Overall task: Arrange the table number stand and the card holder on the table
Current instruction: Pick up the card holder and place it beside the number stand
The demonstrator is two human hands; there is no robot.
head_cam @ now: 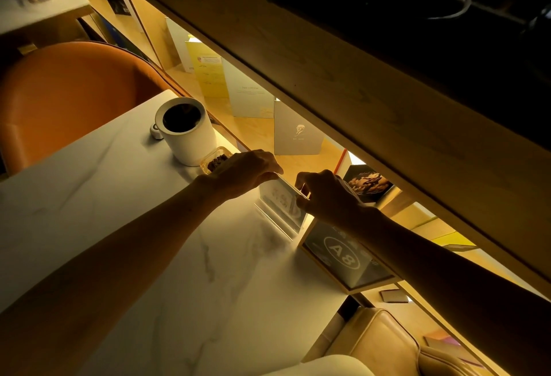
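Observation:
A clear acrylic card holder point(281, 207) stands upright near the far edge of the white marble table point(149, 226). My left hand point(247, 171) pinches its top left corner and my right hand point(325, 197) grips its top right edge. Directly right of it stands the table number stand point(343, 255), a wood-framed dark sign marked "A8", at the table's right corner, partly hidden under my right forearm.
A white cylindrical container point(186, 129) and a small clear tray of dark bits point(215, 159) sit left of the holder. A lit wooden shelf point(268, 134) with standing cards and books runs behind the table. An orange chair point(68, 98) is far left, a beige seat point(378, 343) at the near right.

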